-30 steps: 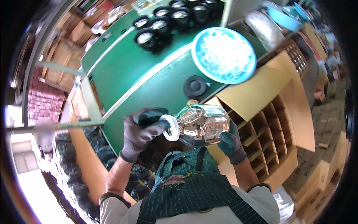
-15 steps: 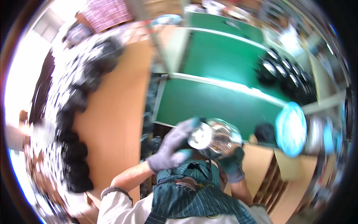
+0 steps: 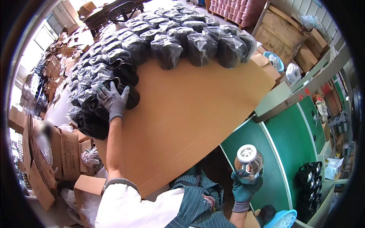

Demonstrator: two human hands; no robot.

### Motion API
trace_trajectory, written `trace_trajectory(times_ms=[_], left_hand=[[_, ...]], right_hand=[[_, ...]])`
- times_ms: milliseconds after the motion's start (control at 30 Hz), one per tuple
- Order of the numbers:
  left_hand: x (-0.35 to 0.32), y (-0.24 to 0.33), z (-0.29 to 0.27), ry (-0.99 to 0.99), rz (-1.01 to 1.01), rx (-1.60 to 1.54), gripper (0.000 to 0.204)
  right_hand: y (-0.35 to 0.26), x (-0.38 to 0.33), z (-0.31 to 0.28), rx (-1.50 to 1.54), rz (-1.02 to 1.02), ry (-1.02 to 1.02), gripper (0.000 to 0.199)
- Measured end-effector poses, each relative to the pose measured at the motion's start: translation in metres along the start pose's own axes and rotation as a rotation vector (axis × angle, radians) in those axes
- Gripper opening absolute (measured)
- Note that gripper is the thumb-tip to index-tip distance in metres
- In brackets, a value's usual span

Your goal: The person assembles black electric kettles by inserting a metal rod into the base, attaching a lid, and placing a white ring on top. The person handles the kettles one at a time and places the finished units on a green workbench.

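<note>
My left hand (image 3: 112,100), in a grey glove with teal fingertips, reaches far left over the near edge of a group of bagged black pots (image 3: 95,122). Its fingers and thumb are spread, and the fingertips rest on or just above the clear plastic; exact contact is hard to tell. Low on the right, my right hand (image 3: 245,190) grips a shiny silver, rounded vessel (image 3: 250,167) from underneath. The vessel stands upright, with a pale round top piece (image 3: 247,153).
A large brown cardboard sheet (image 3: 186,110) lies under the pots. Right of it runs a green work surface (image 3: 247,138) with pale dividing strips. Black shiny pieces (image 3: 310,182) stand farther right, near a blue basin (image 3: 283,219). Cardboard boxes (image 3: 70,155) crowd the left.
The view has swung left toward the bagged pots. My left hand has left the silver vessel and stretched out to the pots. The vessel stays in my right hand.
</note>
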State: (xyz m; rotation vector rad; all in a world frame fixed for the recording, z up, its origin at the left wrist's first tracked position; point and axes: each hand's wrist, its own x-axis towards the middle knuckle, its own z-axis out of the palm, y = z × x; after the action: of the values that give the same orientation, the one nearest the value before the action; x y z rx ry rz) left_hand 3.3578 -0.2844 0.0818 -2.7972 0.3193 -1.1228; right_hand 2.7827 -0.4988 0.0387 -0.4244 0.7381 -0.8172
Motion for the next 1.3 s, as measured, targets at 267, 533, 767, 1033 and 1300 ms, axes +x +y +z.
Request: trace_trajectory(times_ms=[267,533,767,1033,1300], left_hand=[[-0.042,0.049,-0.051,-0.205,0.054,-0.634,0.055],[-0.025,0.127,-0.254,-0.749,0.305,-1.861,0.035],[-0.071,0.262,-0.356,-0.929,1.105,-1.801,0.085],[-0.122,0.384,-0.435,-0.811,1.626,-1.699,0.081],[-0.145,0.46,-0.485,-0.882,1.656,-1.755,0.077]], right_hand=[[0.022,0.023,0.03,0.223,0.09,-0.178,0.073],[0.0,0.053,-0.013,-0.109,-0.004,-0.296,0.063],[-0.051,0.048,-0.087,-0.427,-0.23,-0.295,0.054],[-0.105,0.031,-0.175,-0.82,-0.516,-0.204,0.032],[-0.148,0.05,-0.224,-0.264,-0.603,-0.196,0.051]])
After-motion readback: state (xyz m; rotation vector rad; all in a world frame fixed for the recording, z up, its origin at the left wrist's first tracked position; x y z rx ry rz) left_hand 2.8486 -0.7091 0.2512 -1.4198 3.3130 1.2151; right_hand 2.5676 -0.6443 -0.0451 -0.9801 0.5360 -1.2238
